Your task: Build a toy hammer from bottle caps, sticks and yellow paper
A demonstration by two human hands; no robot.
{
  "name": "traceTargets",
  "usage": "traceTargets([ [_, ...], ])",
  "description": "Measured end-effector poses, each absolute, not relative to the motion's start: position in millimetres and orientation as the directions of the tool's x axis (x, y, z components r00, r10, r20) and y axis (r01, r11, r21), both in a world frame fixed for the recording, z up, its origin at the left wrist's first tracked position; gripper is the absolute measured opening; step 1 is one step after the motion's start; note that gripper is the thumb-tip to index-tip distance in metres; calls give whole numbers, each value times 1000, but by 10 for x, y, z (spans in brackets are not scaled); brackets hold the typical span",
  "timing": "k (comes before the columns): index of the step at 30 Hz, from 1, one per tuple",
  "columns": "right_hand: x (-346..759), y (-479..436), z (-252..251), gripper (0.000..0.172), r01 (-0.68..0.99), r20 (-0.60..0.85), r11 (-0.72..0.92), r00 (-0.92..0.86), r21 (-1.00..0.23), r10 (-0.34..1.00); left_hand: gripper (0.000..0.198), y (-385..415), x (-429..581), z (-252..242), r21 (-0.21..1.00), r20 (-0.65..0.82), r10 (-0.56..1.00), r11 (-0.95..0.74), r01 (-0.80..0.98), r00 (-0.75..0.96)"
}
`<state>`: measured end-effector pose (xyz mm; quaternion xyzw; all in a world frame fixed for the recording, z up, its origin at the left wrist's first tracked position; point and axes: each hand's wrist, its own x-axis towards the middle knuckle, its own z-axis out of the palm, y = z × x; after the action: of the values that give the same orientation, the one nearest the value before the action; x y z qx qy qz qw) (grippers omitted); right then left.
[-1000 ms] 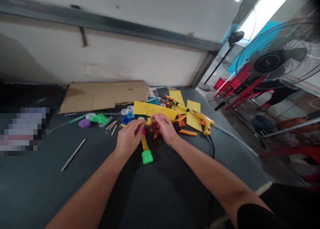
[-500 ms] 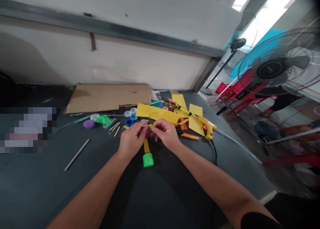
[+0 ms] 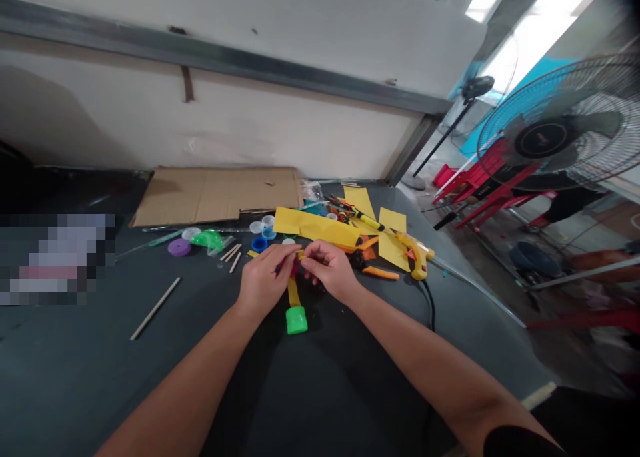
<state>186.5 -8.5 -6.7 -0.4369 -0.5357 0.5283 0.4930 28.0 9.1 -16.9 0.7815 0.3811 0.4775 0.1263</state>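
Note:
My left hand (image 3: 263, 280) and my right hand (image 3: 330, 269) meet over the dark table (image 3: 75, 364), fingertips pinched together on a small pink piece (image 3: 294, 268) that I cannot make out clearly. Just below them a yellow strip (image 3: 293, 292) runs down to a green bottle cap (image 3: 296, 320). A long yellow folded sheet (image 3: 315, 227) lies right behind the hands.
A yellow glue gun (image 3: 415, 254) with a black cord lies to the right, with orange pliers (image 3: 380, 273) beside it. Bottle caps (image 3: 259, 244), a purple cap (image 3: 179, 247), wooden sticks (image 3: 155, 308) and flat cardboard (image 3: 220, 194) lie to the left. A standing fan (image 3: 555, 127) is at the right.
Both hands have closed in on each other and now pinch the small piece together. The view shifted slightly.

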Motion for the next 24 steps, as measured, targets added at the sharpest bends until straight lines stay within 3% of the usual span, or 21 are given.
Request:
traceTargets([
  [8,1892,-88,-80,20,-14,87,85,-169,-996,982,18,79,281,-159,555,648,716,-677,484,258],
  [16,1802,-82,-43,34,-261,-44,-45,-10,-964,999,18,77,293,-162,547,642,722,-668,504,259],
  [24,1760,-76,-39,30,-281,-146,-138,8,-950,989,18,73,291,-166,537,649,712,-678,502,267],
])
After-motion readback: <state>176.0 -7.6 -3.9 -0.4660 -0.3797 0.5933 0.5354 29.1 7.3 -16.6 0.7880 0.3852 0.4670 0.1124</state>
